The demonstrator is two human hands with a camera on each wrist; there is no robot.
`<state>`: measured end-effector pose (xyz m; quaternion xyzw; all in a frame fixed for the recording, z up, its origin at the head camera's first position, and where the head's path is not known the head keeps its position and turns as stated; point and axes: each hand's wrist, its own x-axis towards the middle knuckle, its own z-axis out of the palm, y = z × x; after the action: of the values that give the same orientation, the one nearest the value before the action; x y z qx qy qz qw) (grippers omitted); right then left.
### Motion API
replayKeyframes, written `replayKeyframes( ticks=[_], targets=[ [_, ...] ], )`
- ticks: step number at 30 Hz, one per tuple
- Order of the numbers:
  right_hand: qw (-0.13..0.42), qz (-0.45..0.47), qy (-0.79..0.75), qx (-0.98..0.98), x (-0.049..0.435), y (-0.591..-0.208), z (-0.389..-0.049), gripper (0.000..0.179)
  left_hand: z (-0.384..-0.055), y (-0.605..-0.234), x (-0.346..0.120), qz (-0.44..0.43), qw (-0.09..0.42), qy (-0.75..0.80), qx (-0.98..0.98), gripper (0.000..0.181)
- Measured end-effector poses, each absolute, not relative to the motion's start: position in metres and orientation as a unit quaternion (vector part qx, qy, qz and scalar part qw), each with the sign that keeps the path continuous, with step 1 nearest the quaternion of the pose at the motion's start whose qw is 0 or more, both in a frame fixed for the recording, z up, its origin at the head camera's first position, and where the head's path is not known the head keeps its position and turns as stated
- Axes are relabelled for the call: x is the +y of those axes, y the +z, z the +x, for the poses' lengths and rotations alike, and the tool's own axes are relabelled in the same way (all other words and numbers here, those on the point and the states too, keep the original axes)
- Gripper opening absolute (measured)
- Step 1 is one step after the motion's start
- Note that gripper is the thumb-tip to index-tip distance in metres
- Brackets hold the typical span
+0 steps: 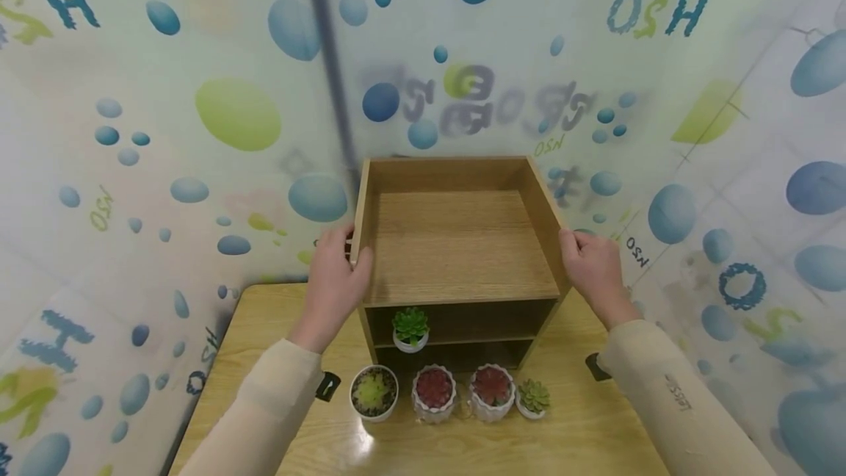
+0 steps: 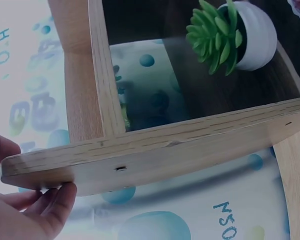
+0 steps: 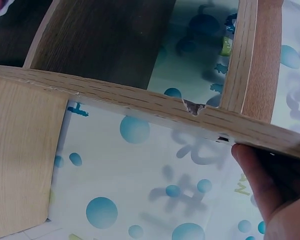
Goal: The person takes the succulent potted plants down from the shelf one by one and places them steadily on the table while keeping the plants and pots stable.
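Note:
A small wooden desktop shelf (image 1: 463, 244) stands on the table, with a walled top tray and two lower levels. My left hand (image 1: 335, 274) grips its left side panel, thumb on one face and fingers on the other. On the opposite side, my right hand (image 1: 593, 270) holds the right side panel near the top. A green succulent in a white pot (image 1: 410, 329) sits at the left of the middle level, also visible as a potted plant (image 2: 235, 37) in the left wrist view. The right wrist view shows a chipped panel edge (image 3: 155, 99).
Before the shelf stand a cactus in a white pot (image 1: 374, 392), two reddish succulents in scalloped white pots (image 1: 434, 394) (image 1: 492, 392), and a small green succulent (image 1: 532, 397). The wooden table (image 1: 264, 329) meets a wall (image 1: 238, 35) printed with blue and green dots.

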<state>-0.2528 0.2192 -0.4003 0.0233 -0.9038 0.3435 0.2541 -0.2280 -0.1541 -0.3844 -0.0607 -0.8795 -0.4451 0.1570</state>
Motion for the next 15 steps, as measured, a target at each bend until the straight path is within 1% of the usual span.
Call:
replayKeyframes(
  ticks=[9, 15],
  targets=[
    [0.258, 0.033, 0.341, -0.903, 0.219, -0.399, -0.252, 0.056, -0.21, -0.389, -0.155, -0.065, 0.171, -0.453, -0.873, 0.049],
    [0.252, 0.04, 0.342, -0.904, 0.218, -0.399, -0.25, 0.057, -0.2, -0.397, -0.16, -0.077, 0.196, -0.431, -0.877, 0.052]
  ],
)
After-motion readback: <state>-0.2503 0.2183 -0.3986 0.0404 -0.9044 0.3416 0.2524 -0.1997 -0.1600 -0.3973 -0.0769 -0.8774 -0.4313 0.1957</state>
